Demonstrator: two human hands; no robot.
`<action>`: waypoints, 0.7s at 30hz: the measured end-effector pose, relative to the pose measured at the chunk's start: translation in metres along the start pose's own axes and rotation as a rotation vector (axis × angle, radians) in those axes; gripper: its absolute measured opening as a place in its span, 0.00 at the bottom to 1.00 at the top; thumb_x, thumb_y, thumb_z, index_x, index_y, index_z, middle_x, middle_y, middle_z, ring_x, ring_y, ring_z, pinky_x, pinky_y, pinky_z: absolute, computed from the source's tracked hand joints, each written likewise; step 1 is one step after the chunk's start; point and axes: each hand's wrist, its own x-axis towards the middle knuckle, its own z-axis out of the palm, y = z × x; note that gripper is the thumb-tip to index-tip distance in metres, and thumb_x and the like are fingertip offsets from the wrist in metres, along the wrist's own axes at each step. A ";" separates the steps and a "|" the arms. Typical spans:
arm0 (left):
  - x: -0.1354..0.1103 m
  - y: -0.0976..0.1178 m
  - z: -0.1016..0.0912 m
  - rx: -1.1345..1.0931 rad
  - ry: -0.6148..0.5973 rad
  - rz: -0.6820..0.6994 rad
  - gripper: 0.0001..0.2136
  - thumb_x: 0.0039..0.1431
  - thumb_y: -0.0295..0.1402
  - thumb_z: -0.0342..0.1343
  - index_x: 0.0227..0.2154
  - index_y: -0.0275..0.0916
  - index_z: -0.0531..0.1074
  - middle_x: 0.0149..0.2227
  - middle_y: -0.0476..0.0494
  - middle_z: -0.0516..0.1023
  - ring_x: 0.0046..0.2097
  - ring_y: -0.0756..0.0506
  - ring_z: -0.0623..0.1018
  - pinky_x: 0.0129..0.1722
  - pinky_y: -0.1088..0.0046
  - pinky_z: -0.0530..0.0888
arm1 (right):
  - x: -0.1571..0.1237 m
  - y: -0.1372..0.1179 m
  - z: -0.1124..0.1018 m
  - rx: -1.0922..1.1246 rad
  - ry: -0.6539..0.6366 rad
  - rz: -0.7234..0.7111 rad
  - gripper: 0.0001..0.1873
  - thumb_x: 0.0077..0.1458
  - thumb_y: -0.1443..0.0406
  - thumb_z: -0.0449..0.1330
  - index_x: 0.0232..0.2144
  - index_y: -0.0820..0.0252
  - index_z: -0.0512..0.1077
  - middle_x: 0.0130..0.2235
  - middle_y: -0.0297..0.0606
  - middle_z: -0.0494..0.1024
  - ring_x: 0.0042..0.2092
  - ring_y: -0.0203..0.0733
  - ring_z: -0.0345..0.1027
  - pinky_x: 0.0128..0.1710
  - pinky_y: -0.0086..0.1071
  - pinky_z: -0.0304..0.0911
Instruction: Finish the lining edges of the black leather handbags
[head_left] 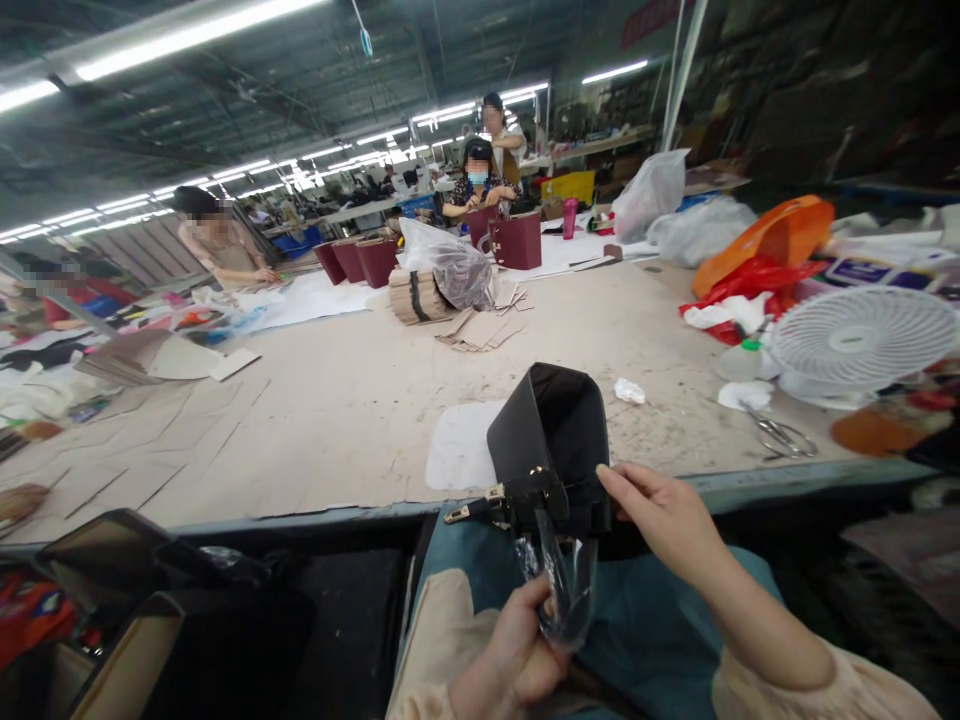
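Note:
A small black handbag (551, 440) with gold hardware rests against the table's near edge, over my lap. My right hand (660, 520) grips the bag's lower right side, fingers curled on it. My left hand (517, 655) is closed on a strip of clear plastic wrap (562, 590) that hangs from the bag's bottom. A gold clasp (472, 507) sticks out to the left of the bag.
A big beige worktable (337, 400) holds a white fan (862, 340), scissors (780, 435), an orange plastic bag (772, 235), cardboard stacks (420, 295) and maroon bags (517, 240). Other people work at the far side. Black bags (112, 560) sit at lower left.

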 end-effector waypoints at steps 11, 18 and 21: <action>0.000 -0.003 0.001 0.030 -0.142 0.065 0.13 0.60 0.32 0.54 0.22 0.33 0.65 0.14 0.54 0.61 0.18 0.54 0.65 0.23 0.80 0.65 | -0.029 0.010 -0.014 -0.389 0.225 0.006 0.19 0.59 0.50 0.49 0.39 0.57 0.69 0.36 0.39 0.75 0.37 0.43 0.68 0.37 0.34 0.59; 0.003 -0.006 -0.003 0.158 -0.081 0.129 0.11 0.59 0.35 0.56 0.25 0.35 0.64 0.14 0.55 0.62 0.20 0.52 0.67 0.24 0.77 0.65 | -0.045 0.007 -0.009 -0.393 0.021 -0.042 0.22 0.60 0.51 0.49 0.20 0.57 0.60 0.23 0.31 0.64 0.26 0.35 0.58 0.29 0.30 0.51; 0.004 -0.005 -0.005 0.209 -0.060 0.166 0.10 0.58 0.36 0.57 0.27 0.36 0.64 0.14 0.56 0.61 0.20 0.52 0.67 0.24 0.76 0.65 | -0.040 0.018 -0.005 -0.266 -0.009 0.001 0.23 0.59 0.52 0.49 0.17 0.58 0.56 0.21 0.30 0.59 0.26 0.34 0.55 0.28 0.30 0.49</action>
